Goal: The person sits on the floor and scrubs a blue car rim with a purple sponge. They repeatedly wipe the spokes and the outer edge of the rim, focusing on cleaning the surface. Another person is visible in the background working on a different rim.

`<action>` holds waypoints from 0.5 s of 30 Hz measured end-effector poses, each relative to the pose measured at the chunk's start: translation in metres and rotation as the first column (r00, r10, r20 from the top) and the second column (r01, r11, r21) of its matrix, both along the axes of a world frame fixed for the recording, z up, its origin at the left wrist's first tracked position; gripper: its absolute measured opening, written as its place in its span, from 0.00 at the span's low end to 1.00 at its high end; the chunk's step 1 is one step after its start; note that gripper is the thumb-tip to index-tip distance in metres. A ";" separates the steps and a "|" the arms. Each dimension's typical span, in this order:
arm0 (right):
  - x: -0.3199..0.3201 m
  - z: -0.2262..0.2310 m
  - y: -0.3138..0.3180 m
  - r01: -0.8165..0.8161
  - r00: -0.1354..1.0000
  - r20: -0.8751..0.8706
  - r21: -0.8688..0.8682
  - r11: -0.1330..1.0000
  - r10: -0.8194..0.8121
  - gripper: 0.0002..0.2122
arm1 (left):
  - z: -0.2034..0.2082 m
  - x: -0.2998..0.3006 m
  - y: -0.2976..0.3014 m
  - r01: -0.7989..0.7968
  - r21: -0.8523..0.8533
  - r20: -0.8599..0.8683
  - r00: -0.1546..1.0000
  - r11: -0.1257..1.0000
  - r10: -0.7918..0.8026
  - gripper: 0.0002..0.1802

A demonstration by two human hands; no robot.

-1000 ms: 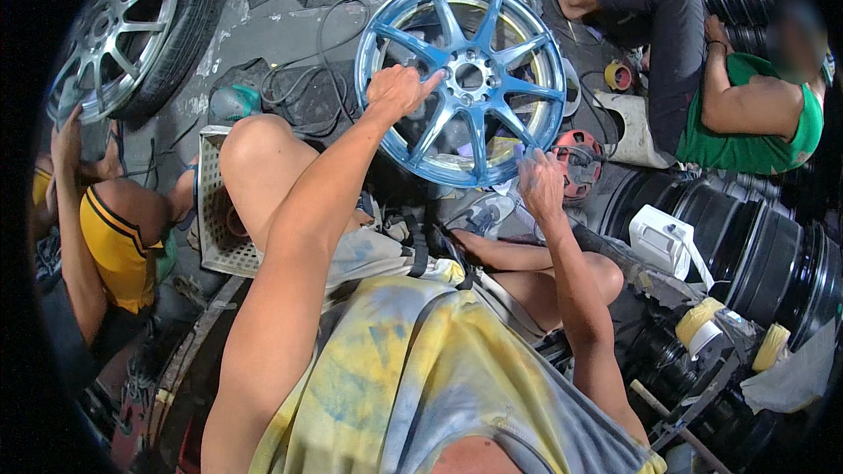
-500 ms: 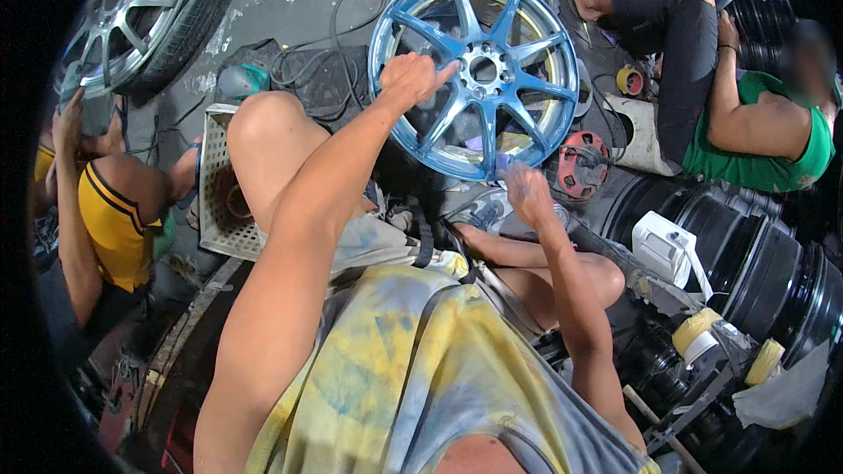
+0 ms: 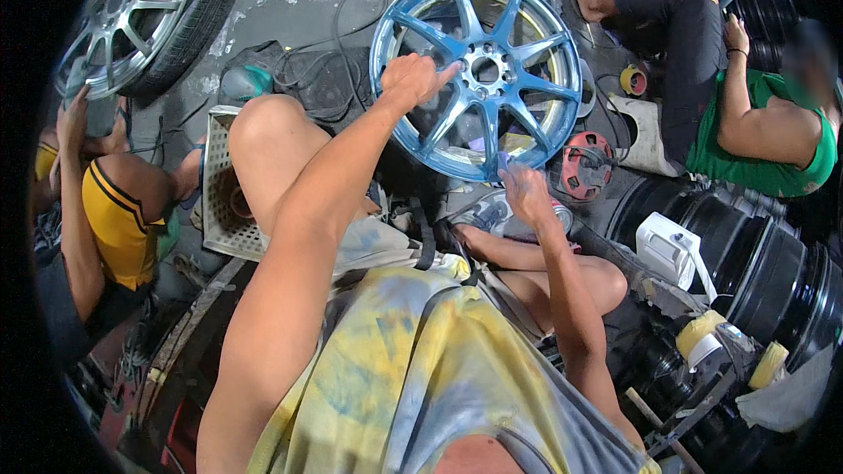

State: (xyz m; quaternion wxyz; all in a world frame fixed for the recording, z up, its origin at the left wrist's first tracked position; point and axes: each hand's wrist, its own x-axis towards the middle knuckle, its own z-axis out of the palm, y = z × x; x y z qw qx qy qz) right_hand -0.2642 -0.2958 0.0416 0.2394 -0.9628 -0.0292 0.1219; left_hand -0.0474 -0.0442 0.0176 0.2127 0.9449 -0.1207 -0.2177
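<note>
A blue multi-spoke wheel rim point(image 3: 516, 86) stands in front of me, its face toward me. My left hand point(image 3: 408, 79) is on its left side, fingers curled over a spoke and one digit stretched toward the hub. At the rim's bottom edge my right hand point(image 3: 525, 193) is closed, slightly blurred, around a small purple pad point(image 3: 503, 161) pressed against the lower spoke. Most of the pad is hidden by the fingers.
A red round-bodied device point(image 3: 587, 165) with a cable lies right of the rim. A white perforated basket point(image 3: 215, 184) stands beside my left knee. Black wheel rims point(image 3: 746, 272) lie at right. One person in green point(image 3: 764, 140) sits right; another works on a silver wheel point(image 3: 132, 9) at left.
My right hand has shifted slightly with the purple pad at the rim's lower edge. My left hand keeps its place. The person in green has raised a hand a little.
</note>
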 end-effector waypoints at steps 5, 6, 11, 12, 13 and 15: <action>0.020 0.003 0.006 0.147 0.951 -0.274 -0.014 0.989 -0.145 0.12 | -0.005 -0.003 0.001 0.001 0.030 -0.006 1.000 1.000 -0.001 0.50; 0.022 -0.005 0.003 0.130 0.960 -0.243 -0.064 0.989 -0.142 0.13 | -0.005 -0.002 0.001 0.026 0.030 0.001 1.000 0.999 -0.026 0.50; 0.036 -0.028 -0.017 0.154 0.897 -0.413 -0.049 0.987 -0.160 0.14 | -0.003 0.001 -0.002 0.032 0.045 -0.017 0.999 0.998 -0.031 0.51; 0.032 -0.039 -0.020 0.131 0.911 -0.381 -0.092 0.987 -0.157 0.15 | -0.005 -0.001 -0.003 0.029 0.042 -0.017 0.999 0.999 -0.028 0.51; 0.035 -0.032 -0.015 0.123 0.918 -0.367 -0.096 0.988 -0.150 0.15 | -0.006 -0.001 -0.003 0.025 0.037 -0.011 1.000 0.999 -0.024 0.51; 0.045 -0.011 0.002 0.103 0.933 -0.337 -0.095 0.990 -0.129 0.16 | -0.007 -0.002 0.001 0.013 0.037 0.001 1.000 0.999 -0.013 0.51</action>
